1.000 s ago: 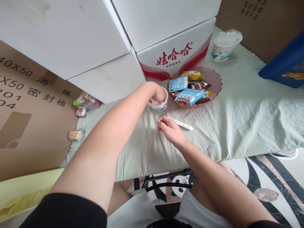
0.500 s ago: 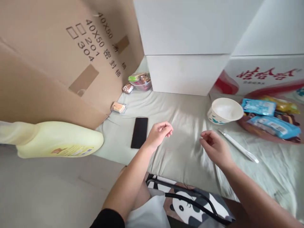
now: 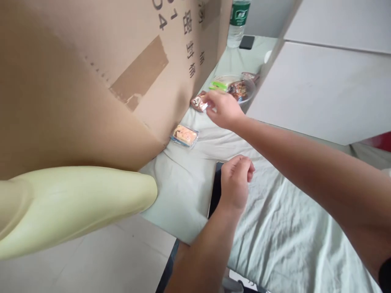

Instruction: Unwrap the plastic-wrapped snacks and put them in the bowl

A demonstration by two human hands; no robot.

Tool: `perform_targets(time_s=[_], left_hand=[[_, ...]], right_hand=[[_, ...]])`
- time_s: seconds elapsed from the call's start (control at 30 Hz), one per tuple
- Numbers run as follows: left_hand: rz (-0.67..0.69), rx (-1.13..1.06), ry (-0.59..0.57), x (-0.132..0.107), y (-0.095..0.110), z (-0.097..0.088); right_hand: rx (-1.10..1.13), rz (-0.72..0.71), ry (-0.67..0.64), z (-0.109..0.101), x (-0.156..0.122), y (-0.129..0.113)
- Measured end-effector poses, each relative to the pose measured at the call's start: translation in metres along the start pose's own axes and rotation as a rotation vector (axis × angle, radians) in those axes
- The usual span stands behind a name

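My right hand [image 3: 223, 110] reaches across to the far side. Its thumb and fingers pinch the edge of a small brown snack packet [image 3: 198, 101] lying by the cardboard box. Just behind that hand is a clear plastic bowl [image 3: 251, 87] holding wrapped snacks, partly hidden by the hand. Nearer to me lies a wrapped biscuit pack [image 3: 185, 135], which neither hand touches. My left hand [image 3: 236, 179] is closed in a loose fist with nothing visible in it. It covers part of a black phone [image 3: 215, 191] on the cloth.
A big cardboard box [image 3: 100, 101] walls off the left, with a pale yellow bottle [image 3: 79, 203] lying before it. White boxes [image 3: 317, 89] stand at the right. Behind are a water bottle [image 3: 236, 24] and a small dark object [image 3: 247, 42]. A greenish cloth [image 3: 293, 219] covers the surface.
The view has swung left. My right hand has moved from beside the white paper bowl to the brown snack packet and pinches it. My left hand stays closed near the phone.
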State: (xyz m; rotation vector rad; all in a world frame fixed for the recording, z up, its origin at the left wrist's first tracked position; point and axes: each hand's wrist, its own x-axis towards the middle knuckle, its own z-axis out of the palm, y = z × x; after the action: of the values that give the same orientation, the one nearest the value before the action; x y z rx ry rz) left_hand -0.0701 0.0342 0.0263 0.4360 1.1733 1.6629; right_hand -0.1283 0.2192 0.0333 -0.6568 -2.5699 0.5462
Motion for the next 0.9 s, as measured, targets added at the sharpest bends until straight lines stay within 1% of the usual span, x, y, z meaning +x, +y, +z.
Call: perform_targets(time_s=[0.07,0.13,0.17,0.23,0.27,0.33,0.37,0.43,0.53,0.57,0.63,0.7,0.73,0.8,0.87,0.9], left_hand=[[0.081,-0.020,0.099,0.002,0.003,-0.003],[0.193,-0.014,0.237,0.002,0.006,-0.007],[0.245,-0.005,0.305,0.002,0.007,-0.010],[0.312,0.004,0.406,0.002,0.010,-0.016],[0.330,0.005,0.433,0.002,0.011,-0.020],[0.348,0.011,0.450,0.001,0.013,-0.024],[0.356,0.015,0.450,0.001,0.014,-0.025],[0.374,0.018,0.436,0.001,0.013,-0.022],[0.379,0.007,0.371,-0.003,0.006,-0.006],[0.373,0.014,0.337,-0.006,0.001,0.000],[0.359,0.070,0.252,-0.013,-0.011,0.015],[0.347,0.207,0.117,-0.022,-0.027,0.029],[0.344,0.309,0.024,-0.025,-0.035,0.035],[0.372,0.554,-0.175,-0.030,-0.051,0.044],[0.439,0.777,-0.326,-0.032,-0.065,0.050],[0.471,0.853,-0.366,-0.033,-0.071,0.053]], right_hand=[[0.007,-0.074,-0.205,0.025,0.009,-0.017],[-0.010,-0.078,-0.372,0.048,0.006,-0.033],[-0.031,-0.062,-0.413,0.055,0.001,-0.039],[-0.091,-0.026,-0.409,0.060,-0.012,-0.043],[-0.124,-0.005,-0.383,0.056,-0.022,-0.041],[-0.170,0.064,-0.342,0.038,-0.049,-0.028],[-0.177,0.115,-0.322,0.025,-0.068,-0.019],[-0.153,0.248,-0.264,-0.006,-0.118,0.005],[-0.060,0.499,-0.095,-0.051,-0.216,0.035],[-0.035,0.593,-0.003,-0.062,-0.249,0.042],[0.004,0.716,0.192,-0.078,-0.312,0.048],[0.152,0.782,0.338,-0.085,-0.361,0.046],[0.277,0.799,0.398,-0.087,-0.379,0.042],[0.560,0.818,0.525,-0.090,-0.403,0.034],[0.791,0.844,0.644,-0.096,-0.414,0.025],[0.879,0.865,0.684,-0.100,-0.416,0.022]])
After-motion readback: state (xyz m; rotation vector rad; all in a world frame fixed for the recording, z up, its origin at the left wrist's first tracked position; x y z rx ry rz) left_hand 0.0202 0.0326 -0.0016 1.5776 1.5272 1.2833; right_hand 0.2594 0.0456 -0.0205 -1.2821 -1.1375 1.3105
